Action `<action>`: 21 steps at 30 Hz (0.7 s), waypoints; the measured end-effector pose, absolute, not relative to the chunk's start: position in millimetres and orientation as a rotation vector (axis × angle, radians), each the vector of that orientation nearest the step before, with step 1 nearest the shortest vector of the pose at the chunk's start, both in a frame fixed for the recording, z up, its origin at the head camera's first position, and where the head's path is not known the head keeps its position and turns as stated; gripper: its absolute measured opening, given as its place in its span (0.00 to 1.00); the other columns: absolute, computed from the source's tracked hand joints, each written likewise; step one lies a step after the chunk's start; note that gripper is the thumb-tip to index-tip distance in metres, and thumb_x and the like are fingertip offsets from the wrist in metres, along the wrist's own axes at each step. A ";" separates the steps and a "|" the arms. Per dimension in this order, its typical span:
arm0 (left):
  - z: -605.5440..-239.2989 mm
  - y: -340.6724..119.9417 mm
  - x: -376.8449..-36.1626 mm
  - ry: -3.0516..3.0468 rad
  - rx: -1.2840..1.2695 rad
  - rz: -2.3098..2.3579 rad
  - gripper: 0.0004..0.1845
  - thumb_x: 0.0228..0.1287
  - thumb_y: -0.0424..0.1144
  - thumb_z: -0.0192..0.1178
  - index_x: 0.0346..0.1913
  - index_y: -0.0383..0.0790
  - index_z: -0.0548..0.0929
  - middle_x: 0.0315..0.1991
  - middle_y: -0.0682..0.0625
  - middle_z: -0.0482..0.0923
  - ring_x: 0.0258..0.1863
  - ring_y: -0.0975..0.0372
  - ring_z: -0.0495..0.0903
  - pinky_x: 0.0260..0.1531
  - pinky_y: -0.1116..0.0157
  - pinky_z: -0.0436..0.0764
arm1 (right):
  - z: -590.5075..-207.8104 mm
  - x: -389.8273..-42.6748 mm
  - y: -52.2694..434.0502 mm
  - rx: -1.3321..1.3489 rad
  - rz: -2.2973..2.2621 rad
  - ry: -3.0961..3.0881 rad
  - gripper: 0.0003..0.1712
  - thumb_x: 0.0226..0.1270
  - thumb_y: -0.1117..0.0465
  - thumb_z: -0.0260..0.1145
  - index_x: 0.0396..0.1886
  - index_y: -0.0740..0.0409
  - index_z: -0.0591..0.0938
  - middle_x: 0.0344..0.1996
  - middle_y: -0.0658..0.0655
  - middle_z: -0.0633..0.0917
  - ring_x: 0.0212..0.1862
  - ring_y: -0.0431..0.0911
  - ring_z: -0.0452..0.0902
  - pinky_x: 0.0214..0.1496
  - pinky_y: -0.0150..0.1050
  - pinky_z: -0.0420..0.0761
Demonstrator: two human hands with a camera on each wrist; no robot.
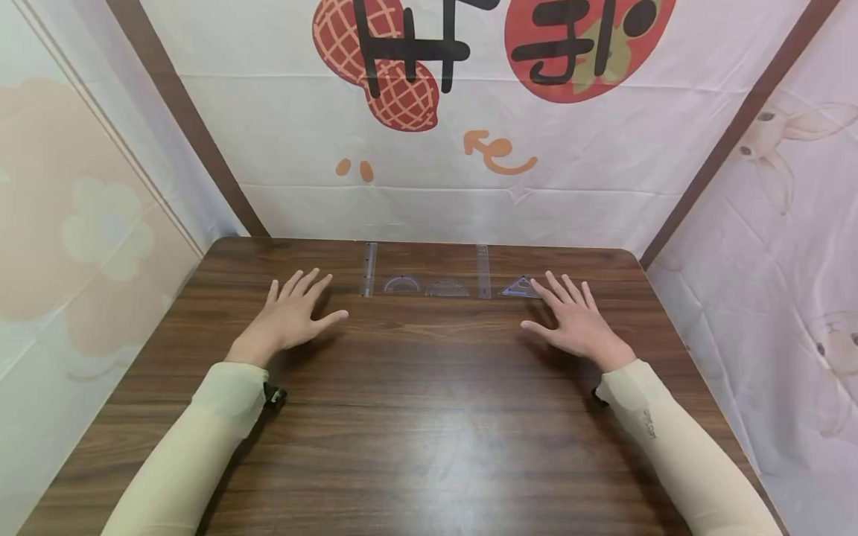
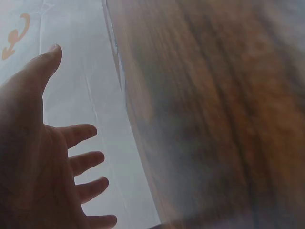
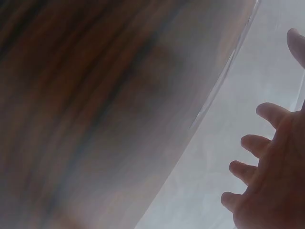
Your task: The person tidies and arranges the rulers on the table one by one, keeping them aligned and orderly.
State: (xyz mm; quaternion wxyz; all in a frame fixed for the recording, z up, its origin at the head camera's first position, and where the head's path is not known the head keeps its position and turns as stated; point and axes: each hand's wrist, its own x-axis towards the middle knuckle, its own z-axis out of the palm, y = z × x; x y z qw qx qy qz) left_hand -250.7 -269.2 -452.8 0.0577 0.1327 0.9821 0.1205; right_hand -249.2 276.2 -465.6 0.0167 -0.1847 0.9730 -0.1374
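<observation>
flat clear drawing tools lined up at the far edge of the bench

our left hand [image 1: 290, 318] lies palm down on the bench [image 1: 429, 417], fingers [image 1: 303, 284] spread and holding nothing. just past it, going right, sit a clear ruler [image 1: 368, 269], a small protractor [image 1: 401, 284], a larger protractor [image 1: 447, 288], a second ruler [image 1: 482, 271] and a triangle set square [image 1: 518, 287], all flat in a row close to the far edge. our right hand [image 1: 575, 325] also rests flat with its fingers [image 1: 558, 287] spread, the tips just beside the set square, perhaps touching it; we cannot tell.

we judge these pieces light, thin, stiff plastic, slick on the wood and hard to pinch from above. we would slide one by a corner or toward an edge, then lift it by its rim. the cloth backdrop [image 1: 429, 149] stands right behind the row, so little room there; the near half of the bench gives us wide room.
</observation>
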 end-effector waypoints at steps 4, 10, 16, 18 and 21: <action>-453.1 -264.5 -256.6 2.973 0.418 0.362 0.54 0.74 0.79 0.45 0.88 0.44 0.52 0.88 0.36 0.43 0.86 0.37 0.39 0.77 0.29 0.33 | -467.0 -253.1 262.2 -0.623 -0.409 3.019 0.56 0.74 0.23 0.59 0.90 0.43 0.53 0.89 0.58 0.44 0.87 0.64 0.36 0.84 0.65 0.30; -453.7 -258.8 -266.2 2.967 0.428 0.350 0.55 0.74 0.80 0.43 0.88 0.45 0.51 0.88 0.37 0.42 0.86 0.38 0.38 0.78 0.30 0.32 | -467.4 -256.6 239.8 -0.693 -0.399 3.007 0.55 0.74 0.24 0.60 0.90 0.42 0.54 0.89 0.58 0.45 0.87 0.63 0.37 0.84 0.65 0.30; -452.3 -255.0 -276.3 2.953 0.445 0.345 0.55 0.74 0.80 0.43 0.88 0.45 0.51 0.88 0.37 0.41 0.86 0.39 0.38 0.78 0.31 0.30 | -467.7 -260.5 217.4 -0.774 -0.392 3.003 0.54 0.75 0.25 0.60 0.89 0.43 0.55 0.88 0.58 0.47 0.87 0.63 0.40 0.85 0.66 0.33; -452.2 -253.9 -280.3 2.952 0.452 0.334 0.55 0.74 0.80 0.42 0.88 0.45 0.51 0.88 0.38 0.42 0.86 0.39 0.39 0.78 0.31 0.31 | -467.3 -262.0 209.2 -0.800 -0.391 2.996 0.54 0.75 0.25 0.59 0.89 0.43 0.55 0.88 0.58 0.47 0.87 0.63 0.41 0.85 0.66 0.33; -451.1 -252.6 -286.0 2.951 0.457 0.325 0.55 0.74 0.80 0.43 0.88 0.45 0.51 0.88 0.38 0.43 0.86 0.39 0.40 0.78 0.31 0.32 | -466.4 -263.3 196.1 -0.846 -0.390 2.983 0.52 0.76 0.26 0.58 0.89 0.43 0.55 0.88 0.58 0.48 0.87 0.62 0.41 0.85 0.65 0.34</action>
